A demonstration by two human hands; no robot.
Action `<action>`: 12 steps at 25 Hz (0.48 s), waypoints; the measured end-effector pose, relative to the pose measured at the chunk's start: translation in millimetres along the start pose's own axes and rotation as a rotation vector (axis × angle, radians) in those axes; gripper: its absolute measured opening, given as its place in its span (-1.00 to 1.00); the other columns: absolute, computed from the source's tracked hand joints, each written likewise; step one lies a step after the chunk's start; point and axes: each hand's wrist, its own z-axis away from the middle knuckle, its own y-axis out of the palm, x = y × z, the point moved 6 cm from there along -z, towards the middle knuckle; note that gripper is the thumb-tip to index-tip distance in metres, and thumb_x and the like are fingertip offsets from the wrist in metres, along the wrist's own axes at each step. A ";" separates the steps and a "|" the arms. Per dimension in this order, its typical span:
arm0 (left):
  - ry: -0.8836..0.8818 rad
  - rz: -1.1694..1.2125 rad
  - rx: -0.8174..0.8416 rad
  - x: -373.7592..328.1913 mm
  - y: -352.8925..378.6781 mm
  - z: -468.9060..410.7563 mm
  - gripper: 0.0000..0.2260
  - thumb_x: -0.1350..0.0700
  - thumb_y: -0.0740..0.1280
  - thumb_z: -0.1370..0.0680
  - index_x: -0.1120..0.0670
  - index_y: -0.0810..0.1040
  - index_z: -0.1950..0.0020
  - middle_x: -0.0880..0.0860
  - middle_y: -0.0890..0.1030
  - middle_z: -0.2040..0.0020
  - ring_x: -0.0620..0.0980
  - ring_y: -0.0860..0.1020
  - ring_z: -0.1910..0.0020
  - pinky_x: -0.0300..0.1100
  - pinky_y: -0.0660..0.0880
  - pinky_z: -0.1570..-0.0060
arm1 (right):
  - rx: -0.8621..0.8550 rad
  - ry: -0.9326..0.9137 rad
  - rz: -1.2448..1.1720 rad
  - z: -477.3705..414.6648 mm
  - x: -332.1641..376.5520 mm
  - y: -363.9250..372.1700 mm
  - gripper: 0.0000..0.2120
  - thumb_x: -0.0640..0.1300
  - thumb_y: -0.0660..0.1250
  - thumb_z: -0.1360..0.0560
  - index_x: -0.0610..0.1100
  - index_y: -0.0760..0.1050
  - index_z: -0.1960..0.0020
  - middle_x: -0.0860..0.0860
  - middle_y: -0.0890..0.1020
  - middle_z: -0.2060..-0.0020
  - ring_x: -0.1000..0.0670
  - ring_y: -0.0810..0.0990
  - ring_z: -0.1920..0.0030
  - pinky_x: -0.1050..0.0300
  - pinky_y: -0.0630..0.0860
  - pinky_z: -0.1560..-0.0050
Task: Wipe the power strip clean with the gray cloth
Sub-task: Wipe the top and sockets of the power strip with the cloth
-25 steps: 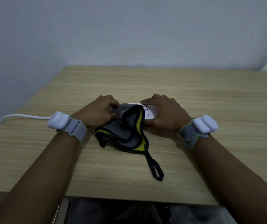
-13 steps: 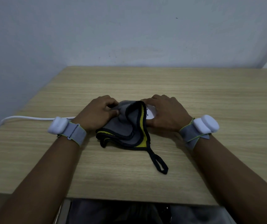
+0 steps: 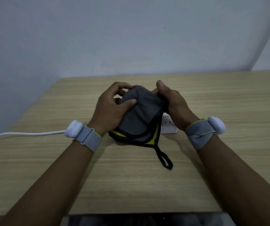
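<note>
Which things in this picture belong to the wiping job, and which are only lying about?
Belong to the job: gray cloth, power strip, left hand, right hand.

Only there: white cable of the strip, wooden table, wristbands on both arms.

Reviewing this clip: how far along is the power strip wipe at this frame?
Done: the gray cloth is draped over most of the power strip. In hand: the left hand and right hand both grip the gray cloth around it, apparently mid-wipe. Left: the white socket end by the right wrist is uncovered, as is the cord; cleanliness cannot be judged.
</note>
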 end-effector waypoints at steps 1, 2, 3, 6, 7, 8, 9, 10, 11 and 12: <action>0.009 0.013 -0.007 -5.1 5.6 -3.1 -0.65 0.11 0.49 -0.38 -0.06 0.52 -0.12 0.00 0.52 0.11 0.07 0.60 0.26 0.09 0.57 0.20 | 0.023 0.004 0.021 0.2 -1.4 -1.4 -0.61 0.18 0.37 -0.36 -0.18 0.55 0.22 -0.05 0.54 0.30 0.00 0.51 0.23 0.11 0.43 0.17; 0.014 0.027 -0.009 -10.4 12.4 -6.9 -0.61 0.12 0.51 -0.37 -0.06 0.50 -0.14 -0.01 0.51 0.11 0.10 0.62 0.26 0.12 0.58 0.20 | 0.030 -0.009 0.068 1.5 -1.2 -4.8 -0.61 0.11 0.45 -0.33 -0.24 0.53 0.19 -0.08 0.53 0.28 0.00 0.51 0.22 0.10 0.43 0.18; 0.011 0.044 -0.008 -14.1 18.9 -10.6 -0.57 0.12 0.52 -0.36 -0.05 0.47 -0.17 -0.01 0.50 0.10 0.14 0.63 0.24 0.15 0.59 0.19 | 0.022 -0.024 0.100 2.4 0.4 -9.1 -0.64 0.00 0.50 -0.32 -0.29 0.51 0.17 -0.09 0.52 0.28 0.00 0.51 0.21 0.10 0.44 0.18; -0.048 0.099 0.062 -12.6 34.2 -17.6 -0.46 0.06 0.51 -0.33 0.00 0.42 -0.26 -0.01 0.52 0.06 0.11 0.61 0.21 0.14 0.58 0.10 | -0.100 -0.053 0.041 1.5 8.0 -31.1 -0.83 -0.35 0.45 -0.33 -0.25 0.46 0.23 -0.08 0.48 0.34 -0.02 0.46 0.25 0.16 0.39 0.28; -0.067 0.071 0.122 -8.5 38.0 -17.9 -0.45 0.02 0.51 -0.32 0.00 0.43 -0.26 -0.01 0.54 0.03 0.06 0.61 0.16 0.12 0.57 0.04 | -0.159 -0.049 -0.025 1.2 9.0 -41.8 -0.82 -0.40 0.41 -0.34 -0.23 0.42 0.25 -0.07 0.44 0.34 -0.03 0.42 0.26 0.14 0.35 0.30; -0.079 -0.008 0.201 -2.8 40.1 -16.5 -0.46 -0.05 0.50 -0.32 -0.01 0.45 -0.26 -0.02 0.56 -0.01 0.01 0.61 0.08 0.10 0.57 -0.01 | -0.235 -0.038 -0.106 1.9 8.2 -54.1 -0.80 -0.44 0.36 -0.35 -0.22 0.39 0.27 -0.08 0.42 0.34 -0.05 0.39 0.27 0.11 0.32 0.30; -0.084 -0.131 0.288 4.2 40.2 -13.1 -0.46 -0.14 0.47 -0.31 -0.04 0.47 -0.24 -0.05 0.57 -0.06 -0.05 0.59 -0.01 0.07 0.56 -0.07 | -0.321 -0.028 -0.179 2.5 5.7 -66.1 -0.79 -0.46 0.31 -0.35 -0.21 0.36 0.28 -0.09 0.39 0.34 -0.07 0.36 0.26 0.09 0.30 0.29; -0.085 -0.267 0.372 12.0 38.8 -8.5 -0.44 -0.23 0.44 -0.28 -0.08 0.49 -0.22 -0.09 0.56 -0.10 -0.11 0.56 -0.08 0.02 0.53 -0.12 | -0.412 -0.026 -0.231 3.6 3.0 -78.7 -0.78 -0.47 0.27 -0.35 -0.21 0.33 0.30 -0.10 0.37 0.34 -0.09 0.34 0.26 0.06 0.28 0.27; -0.091 -0.385 0.443 19.7 36.6 -3.9 -0.42 -0.30 0.41 -0.25 -0.11 0.49 -0.22 -0.12 0.54 -0.14 -0.14 0.51 -0.13 -0.03 0.49 -0.16 | -0.504 -0.029 -0.261 5.5 0.7 -90.6 -0.77 -0.48 0.24 -0.35 -0.21 0.31 0.33 -0.09 0.35 0.36 -0.09 0.33 0.28 0.04 0.26 0.28; -0.103 -0.465 0.504 26.6 34.3 0.0 -0.38 -0.34 0.40 -0.21 -0.14 0.49 -0.22 -0.14 0.51 -0.17 -0.14 0.47 -0.16 -0.08 0.44 -0.19 | -0.592 -0.033 -0.267 7.9 -1.1 -101.5 -0.75 -0.48 0.22 -0.35 -0.19 0.29 0.36 -0.08 0.33 0.39 -0.06 0.32 0.32 0.04 0.24 0.30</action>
